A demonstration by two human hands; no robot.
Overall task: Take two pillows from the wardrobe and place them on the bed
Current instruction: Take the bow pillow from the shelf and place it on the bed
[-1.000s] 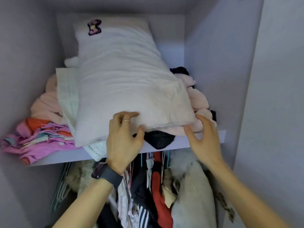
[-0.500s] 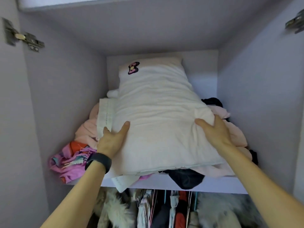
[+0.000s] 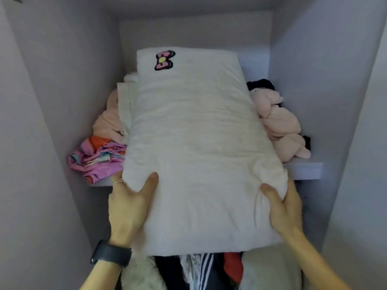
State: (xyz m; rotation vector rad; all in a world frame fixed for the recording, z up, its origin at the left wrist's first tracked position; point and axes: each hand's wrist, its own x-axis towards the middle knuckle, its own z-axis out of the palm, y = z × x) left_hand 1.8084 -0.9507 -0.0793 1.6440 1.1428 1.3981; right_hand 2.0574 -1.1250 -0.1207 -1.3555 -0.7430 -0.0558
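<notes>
A long white pillow [image 3: 196, 147] with a pink bow patch near its far end lies lengthwise on the upper wardrobe shelf [image 3: 303, 171], its near end hanging well out past the shelf's front edge. My left hand [image 3: 130, 206] grips the pillow's near left side, thumb on top. My right hand [image 3: 282, 208] grips the near right corner, bunching the fabric. A second white, stitched-edge item [image 3: 125, 105] shows under the pillow at the left; I cannot tell whether it is a pillow.
Pink and orange clothes [image 3: 95, 158] sit heaped at the shelf's left, pale pink clothes [image 3: 278, 126] at its right. Hanging clothes [image 3: 201, 271] fill the space below. Lilac wardrobe walls [image 3: 314, 80] close in on both sides.
Both hands have taken hold of the pillow's sides and drawn it towards me; its near end now overhangs the shelf edge.
</notes>
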